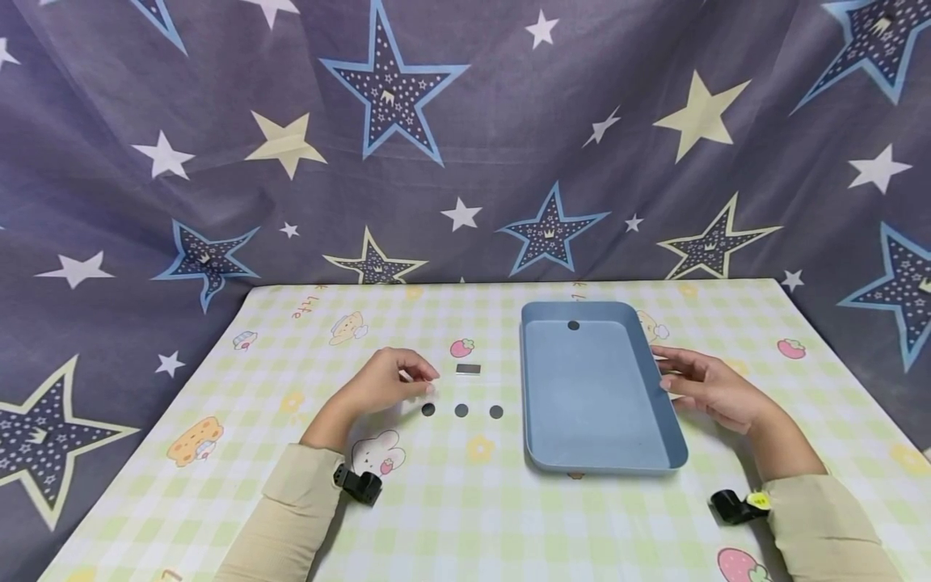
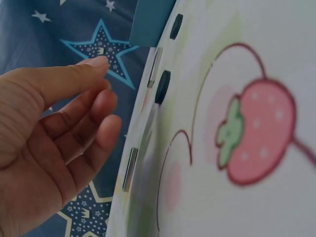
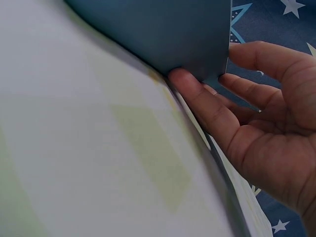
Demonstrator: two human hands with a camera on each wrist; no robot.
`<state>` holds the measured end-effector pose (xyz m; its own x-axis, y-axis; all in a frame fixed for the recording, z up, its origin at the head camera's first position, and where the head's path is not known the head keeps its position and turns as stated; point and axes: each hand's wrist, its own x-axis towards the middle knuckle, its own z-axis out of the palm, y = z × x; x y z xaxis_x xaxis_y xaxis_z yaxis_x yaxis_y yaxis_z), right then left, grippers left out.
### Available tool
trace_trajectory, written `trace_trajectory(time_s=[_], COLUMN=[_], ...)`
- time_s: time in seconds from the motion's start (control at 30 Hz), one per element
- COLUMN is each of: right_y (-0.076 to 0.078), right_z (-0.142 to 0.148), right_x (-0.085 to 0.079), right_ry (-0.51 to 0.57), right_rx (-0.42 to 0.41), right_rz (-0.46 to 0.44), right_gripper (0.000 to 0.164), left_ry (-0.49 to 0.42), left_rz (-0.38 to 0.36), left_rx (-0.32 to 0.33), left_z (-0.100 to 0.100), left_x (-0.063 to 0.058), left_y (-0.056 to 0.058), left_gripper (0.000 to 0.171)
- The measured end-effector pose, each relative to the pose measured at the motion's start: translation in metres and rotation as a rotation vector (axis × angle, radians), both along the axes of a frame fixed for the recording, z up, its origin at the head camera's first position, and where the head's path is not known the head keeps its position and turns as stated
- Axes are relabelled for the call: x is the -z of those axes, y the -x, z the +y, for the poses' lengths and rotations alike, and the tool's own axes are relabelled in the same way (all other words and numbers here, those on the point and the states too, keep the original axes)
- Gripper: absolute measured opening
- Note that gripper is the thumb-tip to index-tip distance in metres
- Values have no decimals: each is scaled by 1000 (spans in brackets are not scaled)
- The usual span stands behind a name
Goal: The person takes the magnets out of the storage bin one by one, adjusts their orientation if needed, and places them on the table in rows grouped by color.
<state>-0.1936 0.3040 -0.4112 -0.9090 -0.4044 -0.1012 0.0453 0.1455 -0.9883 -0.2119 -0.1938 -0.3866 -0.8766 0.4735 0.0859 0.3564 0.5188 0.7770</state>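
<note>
My left hand hovers just above the table, fingers loosely bent, with nothing visible in its grasp. Close by its thumb lies a small black disc, and a second disc and third disc continue the row to the right. Behind them is a small silver rectangular piece. A similar silver piece shows in the left wrist view beside that hand; the head view hides it. My right hand touches the outer right wall of a blue tray with thumb and fingers.
One dark disc lies inside the tray near its far end. The table wears a green checked cloth with printed pictures. A dark star-patterned curtain hangs along the table's far edge.
</note>
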Motion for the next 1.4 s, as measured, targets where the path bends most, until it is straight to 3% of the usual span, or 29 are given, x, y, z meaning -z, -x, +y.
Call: trace_trajectory(time_s=[0.47,0.7,0.93,1.4], right_y=[-1,0,0,-1], right_z=[-1,-4,-4,-2], right_x=[0,-1,-2,-3], right_ry=[-18,-24,-20,-24], right_rx=[7,6,14,16], right_rz=[0,-10,-13,-6], right_gripper=[64,66,66,65], left_ry=[-69,-129,-154,-148], left_rz=[44,72,61,128], left_rx=[-10,-61,-109,-51], left_z=[18,29,42,60], left_x=[-8,-4,-10,-12], left_y=[-10,-13,-18,-14], left_gripper=[17,17,17,15])
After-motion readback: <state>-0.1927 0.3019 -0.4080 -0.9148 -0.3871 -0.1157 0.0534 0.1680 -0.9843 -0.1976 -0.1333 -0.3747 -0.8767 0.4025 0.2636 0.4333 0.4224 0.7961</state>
